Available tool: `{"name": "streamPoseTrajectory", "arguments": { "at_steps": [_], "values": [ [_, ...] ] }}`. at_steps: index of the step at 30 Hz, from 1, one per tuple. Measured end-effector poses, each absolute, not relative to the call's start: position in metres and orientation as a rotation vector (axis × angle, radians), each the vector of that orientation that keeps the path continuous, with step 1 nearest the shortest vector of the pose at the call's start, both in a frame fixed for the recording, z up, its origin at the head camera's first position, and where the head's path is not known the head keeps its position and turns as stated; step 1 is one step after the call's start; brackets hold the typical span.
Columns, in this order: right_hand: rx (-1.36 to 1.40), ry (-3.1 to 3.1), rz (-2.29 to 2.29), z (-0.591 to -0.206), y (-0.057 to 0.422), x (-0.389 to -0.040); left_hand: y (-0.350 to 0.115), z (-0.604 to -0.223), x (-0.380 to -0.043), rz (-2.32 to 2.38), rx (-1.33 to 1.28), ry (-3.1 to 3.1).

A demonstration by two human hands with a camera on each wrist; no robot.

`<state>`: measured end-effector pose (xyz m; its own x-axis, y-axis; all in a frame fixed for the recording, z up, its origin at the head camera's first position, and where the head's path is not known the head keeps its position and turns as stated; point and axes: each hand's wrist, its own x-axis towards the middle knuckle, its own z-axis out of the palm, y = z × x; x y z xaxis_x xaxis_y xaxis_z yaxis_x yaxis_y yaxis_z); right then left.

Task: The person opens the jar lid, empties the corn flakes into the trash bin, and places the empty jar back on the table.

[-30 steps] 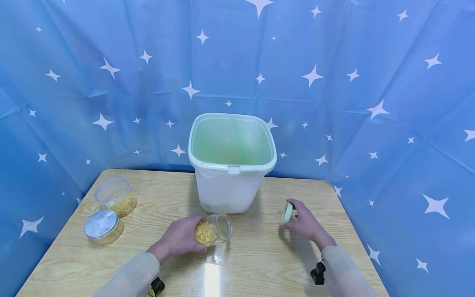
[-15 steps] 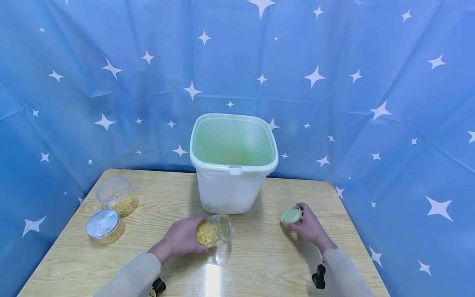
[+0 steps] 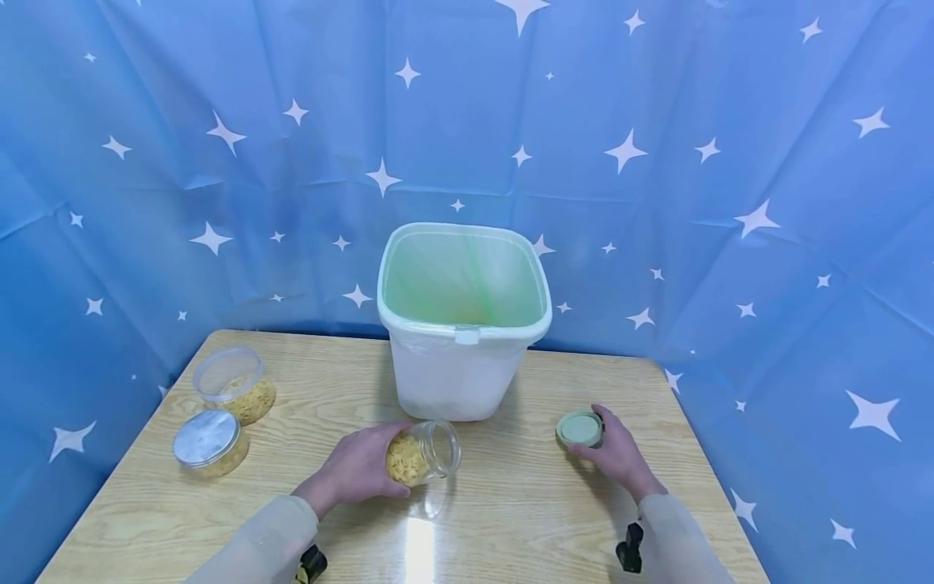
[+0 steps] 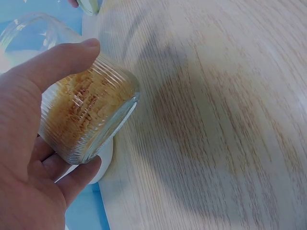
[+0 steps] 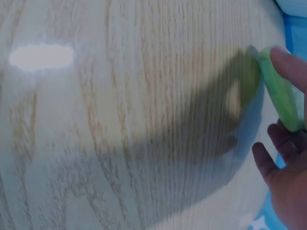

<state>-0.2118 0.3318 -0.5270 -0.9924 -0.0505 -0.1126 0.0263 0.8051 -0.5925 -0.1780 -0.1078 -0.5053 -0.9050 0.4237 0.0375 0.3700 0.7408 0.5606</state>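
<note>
My left hand (image 3: 363,465) grips a clear glass jar (image 3: 432,454) holding pale yellow flakes, tilted with its open mouth toward the right. In the left wrist view, thumb and fingers wrap the ribbed jar (image 4: 86,108) near its base. On the right side of the table, my right hand (image 3: 616,448) holds a round pale green lid (image 3: 580,428) by its edge, just above or touching the wood; I cannot tell which. The right wrist view shows the lid (image 5: 279,91) pinched by the thumb, with the lower fingers spread apart.
A white bin (image 3: 456,373) with a green-tinted inside stands at the table's back. On the left are a silver-lidded tub (image 3: 207,438) of yellow flakes and a clear tub (image 3: 241,389) with more. A blue star-patterned curtain (image 3: 321,243) surrounds the wooden table (image 3: 511,519).
My right hand has turned the lid from standing on edge to nearly flat, top facing up, and moved slightly down. The left hand and jar keep their place.
</note>
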Motion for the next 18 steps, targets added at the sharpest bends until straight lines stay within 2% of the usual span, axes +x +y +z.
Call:
{"name": "streamPoseTrajectory", "arguments": {
  "at_steps": [18],
  "values": [
    [0.074, 2.885, -0.9, -0.54, 0.332, -0.209, -0.109, -0.506, -0.177, 0.863, 0.648, 2.854]
  ]
}}
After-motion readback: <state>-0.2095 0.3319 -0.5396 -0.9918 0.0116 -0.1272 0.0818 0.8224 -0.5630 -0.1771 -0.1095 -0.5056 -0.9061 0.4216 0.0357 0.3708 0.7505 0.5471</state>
